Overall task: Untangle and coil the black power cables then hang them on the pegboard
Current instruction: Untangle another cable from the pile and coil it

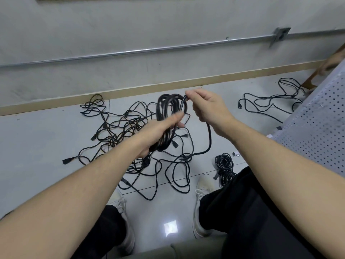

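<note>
My left grip [158,135] is wrapped around the lower side of a half-made coil [170,116] of black cable, fingers curled round the bunched loops and thumb lying along them. My right grip [207,107] pinches the same cable at the top of the coil, thumb and forefinger closed on the strand [209,139] that runs down from there in a loose curve to the floor. The coil stands upright between both grips, held up off the floor.

Below and beyond the left grip lies the tangled pile [127,131] of black power cables, spread over the pale floor tiles [37,139], with plugs showing at several of its ends. Below the right grip, near my right knee, a finished coil [224,165] lies on the floor. Farther out to the right of the right grip another loose cable [268,101] sprawls near the wall. Just right of that grip, the perforated grey pegboard [317,131] leans in from the frame edge.

Beyond both grips runs a beige skirting board [130,90] at the foot of a grey wall, with a metal conduit [130,51] and a junction box [280,34] on it. Nearest me, under my forearms, are my black trousers [242,212] and pale shoes [203,187].
</note>
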Motion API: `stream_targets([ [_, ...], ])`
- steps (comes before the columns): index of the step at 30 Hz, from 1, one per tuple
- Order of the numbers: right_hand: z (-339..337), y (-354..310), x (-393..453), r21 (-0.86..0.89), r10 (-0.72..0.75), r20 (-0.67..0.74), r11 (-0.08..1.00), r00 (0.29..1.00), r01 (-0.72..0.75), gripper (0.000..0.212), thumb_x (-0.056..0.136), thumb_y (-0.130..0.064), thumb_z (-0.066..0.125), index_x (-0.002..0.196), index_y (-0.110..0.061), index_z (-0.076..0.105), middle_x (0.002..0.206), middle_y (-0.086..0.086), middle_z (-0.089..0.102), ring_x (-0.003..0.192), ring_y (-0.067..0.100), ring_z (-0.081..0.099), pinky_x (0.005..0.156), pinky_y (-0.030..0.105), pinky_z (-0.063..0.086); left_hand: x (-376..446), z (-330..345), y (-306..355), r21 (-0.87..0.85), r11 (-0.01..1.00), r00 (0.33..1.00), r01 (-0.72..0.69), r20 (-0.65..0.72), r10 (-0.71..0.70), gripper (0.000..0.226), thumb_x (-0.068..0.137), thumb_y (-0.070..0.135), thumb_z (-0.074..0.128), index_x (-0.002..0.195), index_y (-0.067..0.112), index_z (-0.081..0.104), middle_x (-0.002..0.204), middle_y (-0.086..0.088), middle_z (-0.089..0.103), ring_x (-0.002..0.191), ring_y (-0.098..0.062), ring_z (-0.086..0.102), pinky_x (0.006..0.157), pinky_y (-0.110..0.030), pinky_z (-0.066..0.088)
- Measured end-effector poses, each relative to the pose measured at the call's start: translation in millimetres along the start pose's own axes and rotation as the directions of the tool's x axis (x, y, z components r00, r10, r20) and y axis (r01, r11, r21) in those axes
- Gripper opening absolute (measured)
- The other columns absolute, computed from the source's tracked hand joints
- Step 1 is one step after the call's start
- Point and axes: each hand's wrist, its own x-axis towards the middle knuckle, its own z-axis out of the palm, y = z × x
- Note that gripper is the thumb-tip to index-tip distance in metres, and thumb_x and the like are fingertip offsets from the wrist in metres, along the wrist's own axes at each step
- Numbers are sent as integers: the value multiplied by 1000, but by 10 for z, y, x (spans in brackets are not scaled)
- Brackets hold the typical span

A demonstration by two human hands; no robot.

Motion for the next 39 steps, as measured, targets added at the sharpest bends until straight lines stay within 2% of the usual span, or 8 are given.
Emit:
stream_targets([
  [4,11,-13,-10,50,-30,-43,998,999,33,18,92,-20,74,76,-17,69,62,-14,63,55,-3,53,55,9,40,69,114,-71,159,987,999,-20,-32,25,26,80,43,79,83,17,73,73,4,64,73,-19,58,73,-32,46],
  [11,205,43,48,93,26,-121,996,992,-14,46,76,-47,84,88,-26,45,103,8,69,92,12,66,81,37,52,17,134,-120,79,980,982,-184,-19,186,21,91,30,61,84,18,76,79,-6,46,52,-5,50,51,-22,39],
  [15,193,-71,-21,197,284,108,933,953,-301,53,85,-52,77,120,-20,55,96,7,71,77,23,72,63,35,60,-19,78,-160,26,961,961,-275,46,273,27,81,27,52,82,10,73,74,-5,46,57,-5,50,54,-13,42],
  [22,202,-78,-21,343,335,112,871,936,-353,43,85,-41,80,99,-13,52,51,1,38,47,18,47,56,29,49,35,144,-212,20,955,954,-297,55,296,27,68,39,59,70,13,67,84,7,57,82,-10,51,77,-30,40],
  [26,210,-49,-27,371,382,90,844,920,-387,38,84,-43,80,91,-20,51,48,-3,30,41,13,34,53,29,42,49,183,-206,-118,976,963,-183,180,202,26,62,36,60,72,12,63,85,0,65,75,-18,54,64,-30,40],
  [30,208,-69,-5,450,363,83,817,928,-360,34,88,-40,77,92,-20,51,48,-5,27,38,10,27,45,25,39,97,196,-173,-257,964,938,-62,315,144,19,61,33,62,69,16,67,97,-13,73,102,-35,70,104,-49,44],
  [34,214,-68,16,344,308,102,881,946,-324,36,92,-50,69,89,-18,53,50,-2,39,45,13,41,56,28,45,44,242,-150,-337,941,962,-27,247,115,21,57,30,64,69,13,64,95,-18,44,62,-21,51,76,-45,52],
  [39,319,23,-14,60,341,239,929,909,-365,78,91,-82,32,115,-17,68,83,-1,66,75,16,62,76,36,56,103,173,-92,-579,806,986,-123,23,167,19,82,23,54,68,16,64,81,-7,53,58,-20,55,59,-35,44],
])
